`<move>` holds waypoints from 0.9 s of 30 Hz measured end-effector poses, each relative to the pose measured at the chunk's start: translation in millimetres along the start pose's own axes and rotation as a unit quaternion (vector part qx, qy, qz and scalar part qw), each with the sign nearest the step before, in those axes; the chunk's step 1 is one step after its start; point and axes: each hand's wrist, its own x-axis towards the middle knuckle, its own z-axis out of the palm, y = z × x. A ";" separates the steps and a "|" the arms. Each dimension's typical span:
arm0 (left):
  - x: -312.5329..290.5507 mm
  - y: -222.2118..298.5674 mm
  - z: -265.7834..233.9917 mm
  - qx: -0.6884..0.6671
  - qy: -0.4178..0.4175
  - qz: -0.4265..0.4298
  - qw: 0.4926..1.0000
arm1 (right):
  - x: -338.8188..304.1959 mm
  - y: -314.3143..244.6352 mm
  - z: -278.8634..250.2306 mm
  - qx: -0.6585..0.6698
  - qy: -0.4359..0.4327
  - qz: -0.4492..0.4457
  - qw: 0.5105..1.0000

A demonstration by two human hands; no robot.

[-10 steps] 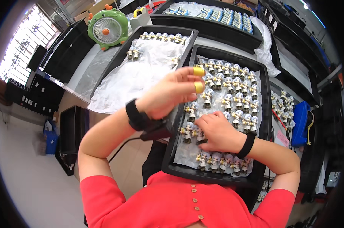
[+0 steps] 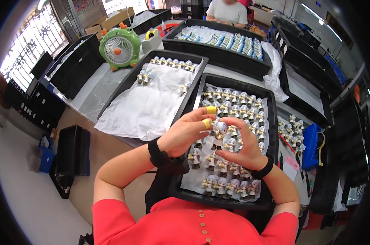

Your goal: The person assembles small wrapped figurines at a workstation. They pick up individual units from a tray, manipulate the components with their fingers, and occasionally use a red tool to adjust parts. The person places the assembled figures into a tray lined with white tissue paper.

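Note:
Between the thumb and index finger of my right hand (image 2: 249, 149) is a small chibi figurine (image 2: 219, 134) with pale hair and a white-and-gold outfit, held upright above the tray. My left hand (image 2: 185, 132) is beside it, thumb and index finger apart, both wearing yellow finger covers; the thumb tip is close to the figurine's head, and I cannot tell if it touches. Below both hands, a black tray (image 2: 271, 122) lined with white sheet carries rows of similar figurines (image 2: 221, 185). A second lined black tray (image 2: 130, 77) to the left has a few figurines along its far end.
A green animal-shaped fan (image 2: 119, 47) stands at the far left of the table. Behind is a black bin (image 2: 217, 55) of blue-and-white pieces. To the right are more figurines (image 2: 292, 130), a blue holder (image 2: 311, 145) and pens. Across the table sits another person (image 2: 227, 12).
My right hand has lifted from among the tray's figurines and now has one figurine up in front of me. The left hand has come down and in toward it. The view has tilted upward.

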 end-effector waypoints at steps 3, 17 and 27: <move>6.5 -8.0 9.6 -0.065 -0.059 0.000 0.996 | 2.4 4.4 -8.4 -0.021 0.048 -0.025 0.998; 45.5 -23.0 62.6 -0.016 -0.077 0.167 0.983 | -2.8 17.4 -31.5 -0.027 0.177 0.010 0.984; 60.5 -37.4 57.4 0.016 -0.015 0.224 0.974 | 0.0 22.3 -27.1 -0.077 0.158 -0.007 0.984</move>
